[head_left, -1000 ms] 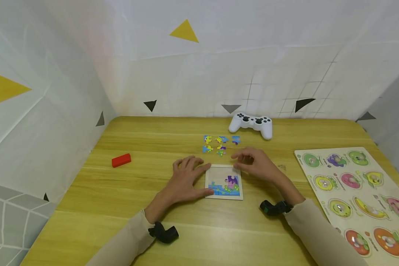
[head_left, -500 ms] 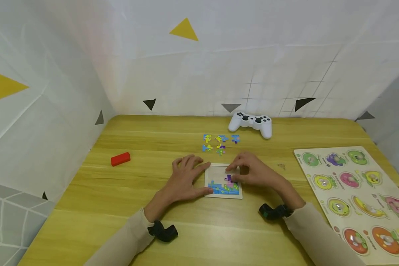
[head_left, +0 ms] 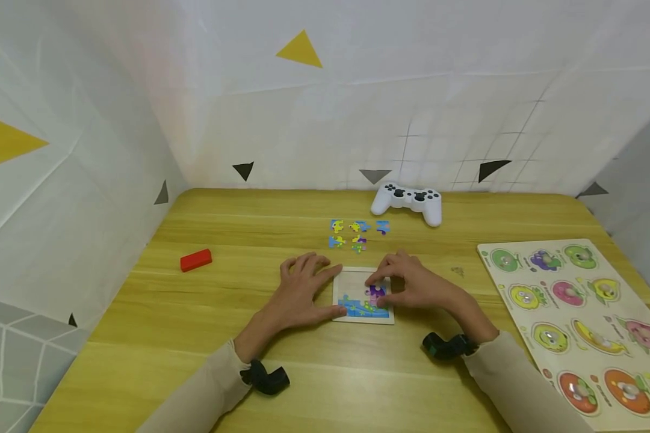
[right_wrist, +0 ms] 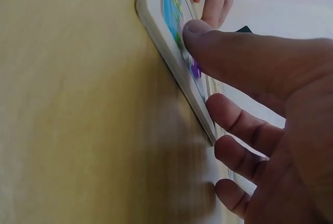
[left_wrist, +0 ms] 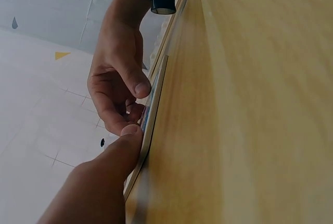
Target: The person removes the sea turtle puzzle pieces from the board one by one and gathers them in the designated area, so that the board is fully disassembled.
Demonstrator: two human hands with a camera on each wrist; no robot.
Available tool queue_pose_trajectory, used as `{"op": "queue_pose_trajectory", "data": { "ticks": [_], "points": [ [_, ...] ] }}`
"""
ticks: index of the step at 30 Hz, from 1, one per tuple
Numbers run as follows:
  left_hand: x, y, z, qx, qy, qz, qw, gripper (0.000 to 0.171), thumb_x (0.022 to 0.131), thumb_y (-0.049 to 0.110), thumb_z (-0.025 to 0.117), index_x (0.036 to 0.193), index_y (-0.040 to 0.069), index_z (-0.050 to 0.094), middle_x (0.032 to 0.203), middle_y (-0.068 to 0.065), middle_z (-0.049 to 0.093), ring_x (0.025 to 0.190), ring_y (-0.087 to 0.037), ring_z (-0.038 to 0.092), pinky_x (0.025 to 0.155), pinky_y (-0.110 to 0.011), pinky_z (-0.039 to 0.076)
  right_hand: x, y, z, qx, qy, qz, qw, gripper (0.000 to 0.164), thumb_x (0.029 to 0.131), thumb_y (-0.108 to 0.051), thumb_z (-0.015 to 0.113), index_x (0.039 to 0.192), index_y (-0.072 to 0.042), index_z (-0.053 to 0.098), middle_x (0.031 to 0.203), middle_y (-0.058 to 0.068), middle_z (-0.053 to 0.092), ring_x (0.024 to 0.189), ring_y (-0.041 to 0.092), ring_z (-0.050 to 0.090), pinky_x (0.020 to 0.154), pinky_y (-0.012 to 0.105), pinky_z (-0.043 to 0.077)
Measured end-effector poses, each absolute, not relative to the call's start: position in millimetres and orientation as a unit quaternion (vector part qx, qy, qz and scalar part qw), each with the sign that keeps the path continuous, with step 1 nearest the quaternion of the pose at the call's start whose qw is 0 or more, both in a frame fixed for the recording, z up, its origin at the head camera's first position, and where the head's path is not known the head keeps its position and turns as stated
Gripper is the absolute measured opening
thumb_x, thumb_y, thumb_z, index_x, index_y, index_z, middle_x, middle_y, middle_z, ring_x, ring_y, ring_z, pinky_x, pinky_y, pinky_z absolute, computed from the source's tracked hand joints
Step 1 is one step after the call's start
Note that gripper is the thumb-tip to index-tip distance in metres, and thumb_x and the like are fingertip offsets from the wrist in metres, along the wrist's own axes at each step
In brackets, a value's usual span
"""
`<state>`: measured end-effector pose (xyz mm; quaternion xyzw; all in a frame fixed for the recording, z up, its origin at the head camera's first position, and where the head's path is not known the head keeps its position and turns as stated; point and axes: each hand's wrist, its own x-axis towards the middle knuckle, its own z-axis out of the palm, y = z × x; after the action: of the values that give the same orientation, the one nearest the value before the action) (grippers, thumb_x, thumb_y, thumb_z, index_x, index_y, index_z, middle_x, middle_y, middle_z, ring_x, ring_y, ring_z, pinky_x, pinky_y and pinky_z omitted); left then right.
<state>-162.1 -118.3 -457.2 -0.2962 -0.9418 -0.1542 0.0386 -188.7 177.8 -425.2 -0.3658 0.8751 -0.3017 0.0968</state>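
Observation:
A small white-framed jigsaw tray (head_left: 364, 322) lies on the table, partly filled with blue and green pieces along its near side. A purple jigsaw piece (head_left: 377, 291) sits in the tray's right part. My left hand (head_left: 303, 294) rests spread at the tray's left side, thumb on the near corner and forefinger at the far one. Over the right side, my right hand (head_left: 411, 282) has its thumb and forefinger apart on either side of the purple piece. In the right wrist view the thumb (right_wrist: 234, 52) touches the puzzle; the forefinger is largely hidden behind it.
Several loose jigsaw pieces (head_left: 337, 226) lie beyond the tray. Behind them is a white game controller (head_left: 407, 201). A red block (head_left: 196, 260) lies at the left, and a large wooden fruit puzzle board (head_left: 566, 319) covers the right side of the table.
My right hand has come left and nearer, from beside the tray's far right corner to over the purple piece, its thumb sliding nearer lately. The left hand has stayed in place.

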Motion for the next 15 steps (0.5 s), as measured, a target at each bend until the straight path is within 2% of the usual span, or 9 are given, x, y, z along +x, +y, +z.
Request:
{"op": "queue_pose_trajectory", "data": {
  "ticks": [15],
  "points": [
    [-162.1,-118.3,-458.1,-0.292,-0.943,-0.158,0.032,0.085,0.085,0.076,0.059,0.155,0.032,0.043,0.152,-0.001,0.043,0.149,-0.030,0.029,0.113,-0.061,0.019,-187.6,177.2,-420.3,-0.367,0.879,-0.282,0.114,0.033,0.084,-0.028,0.084,0.117,-0.027,0.076,0.109,-0.004,0.063,0.103,0.017,0.046,0.086,0.038,0.030]
  ]
}}
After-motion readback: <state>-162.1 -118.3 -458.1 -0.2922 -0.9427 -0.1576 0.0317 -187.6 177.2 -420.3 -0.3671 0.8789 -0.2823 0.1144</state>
